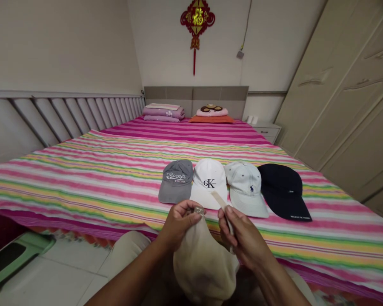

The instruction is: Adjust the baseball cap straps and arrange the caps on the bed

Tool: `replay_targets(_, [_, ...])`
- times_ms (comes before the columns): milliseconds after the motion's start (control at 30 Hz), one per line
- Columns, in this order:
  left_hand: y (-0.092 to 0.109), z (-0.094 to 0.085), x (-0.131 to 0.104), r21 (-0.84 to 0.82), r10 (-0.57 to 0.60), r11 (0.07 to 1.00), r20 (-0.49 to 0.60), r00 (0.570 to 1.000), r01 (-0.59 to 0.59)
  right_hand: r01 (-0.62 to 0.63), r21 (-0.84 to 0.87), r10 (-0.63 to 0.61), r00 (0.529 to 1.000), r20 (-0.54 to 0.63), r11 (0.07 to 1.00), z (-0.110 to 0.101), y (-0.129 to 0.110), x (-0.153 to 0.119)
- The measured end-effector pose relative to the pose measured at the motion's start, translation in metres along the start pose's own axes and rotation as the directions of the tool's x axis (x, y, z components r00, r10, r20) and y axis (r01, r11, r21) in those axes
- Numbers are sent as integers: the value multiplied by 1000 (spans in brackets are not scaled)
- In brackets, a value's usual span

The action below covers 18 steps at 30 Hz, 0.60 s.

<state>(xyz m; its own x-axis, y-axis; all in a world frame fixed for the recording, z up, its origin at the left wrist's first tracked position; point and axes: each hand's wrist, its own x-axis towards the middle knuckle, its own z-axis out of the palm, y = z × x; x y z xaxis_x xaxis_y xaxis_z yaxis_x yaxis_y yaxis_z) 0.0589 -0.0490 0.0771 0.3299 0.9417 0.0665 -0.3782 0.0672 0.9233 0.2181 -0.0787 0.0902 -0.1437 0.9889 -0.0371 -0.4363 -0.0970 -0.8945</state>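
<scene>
A beige baseball cap (207,263) hangs between my two hands, close to my lap. My left hand (180,223) is closed on the cap's back strap at a metal buckle (199,211). Pinched in my right hand (241,233) is the other part of the strap (219,197), its loose end sticking up and apart from the buckle. Just beyond, on the bed, lie a grey cap (176,187), a white cap (207,170), a pale cap with a small horse-rider logo (242,178) and a black cap (282,187), side by side in a row.
The bed has a striped sheet (83,170). Folded purple bedding (162,112) and a pink pile on an orange pillow (212,120) lie at its head. A railing (83,110) runs along the left. A green stool (25,255) stands at lower left, a wardrobe (338,93) at right.
</scene>
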Motion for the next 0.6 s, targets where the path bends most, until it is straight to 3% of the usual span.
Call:
replay_targets(100, [0,-8,1,-187,-15,982,2,1000,15,82,95,-73,992,-101,992,-13,-7,0])
replay_targets(333, [-1,-21,4,-267,11,964,-4,1000,-11,86,245,-27,972,-233,966,-31,-15,-1])
replay_targets(500, [0,-17,4,-265,0,964,29,1000,8,102,189,-67,981,-184,977,-30,-13,-1])
replay_targets(600, [2,-11,4,-268,-40,962,56,998,54,12,100,-8,999,-37,995,-26,-14,-4])
